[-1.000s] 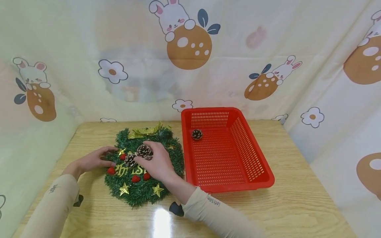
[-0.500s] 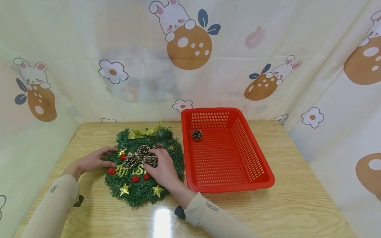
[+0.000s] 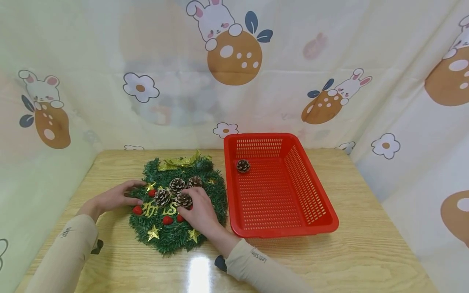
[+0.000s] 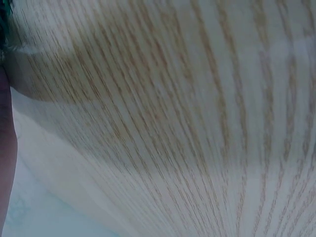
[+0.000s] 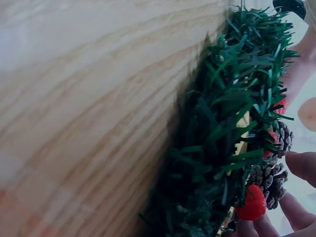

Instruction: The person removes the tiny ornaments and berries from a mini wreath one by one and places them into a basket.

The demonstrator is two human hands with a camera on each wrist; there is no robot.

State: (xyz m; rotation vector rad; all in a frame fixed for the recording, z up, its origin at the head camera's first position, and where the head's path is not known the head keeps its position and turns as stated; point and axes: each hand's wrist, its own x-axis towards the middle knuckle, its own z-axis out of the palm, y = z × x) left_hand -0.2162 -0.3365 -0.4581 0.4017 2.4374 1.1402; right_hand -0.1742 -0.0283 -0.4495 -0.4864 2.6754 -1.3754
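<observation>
A green tinsel wreath [image 3: 161, 244] lies flat on the wooden table, with gold lettering [image 3: 148, 209], gold stars and red berries on it. Several pinecones with pale scale tips are clustered at its middle. My right hand [image 3: 200, 211] pinches one pinecone [image 3: 184, 200] between thumb and fingers, low over the wreath; the right wrist view shows the fingers [image 5: 295, 212] close round this pinecone [image 5: 269, 183]. Beside it are another pinecone [image 3: 177, 185], one to the left [image 3: 162, 197] and one behind [image 3: 195, 181]. My left hand [image 3: 115, 197] rests at the wreath's left edge, thumb and fingers spread apart.
A red plastic basket [image 3: 318, 187] with slotted walls stands right of the wreath, one pinecone [image 3: 243, 165] in its far left corner. A gold ribbon [image 3: 179, 162] tops the wreath. A patterned curtain [image 3: 172, 101] hangs behind the wooden table [image 3: 366, 228].
The right hand has moved slightly right and toward me, from beside the middle pinecones to the front right one. A rear pinecone it had covered now shows. The left hand stays put.
</observation>
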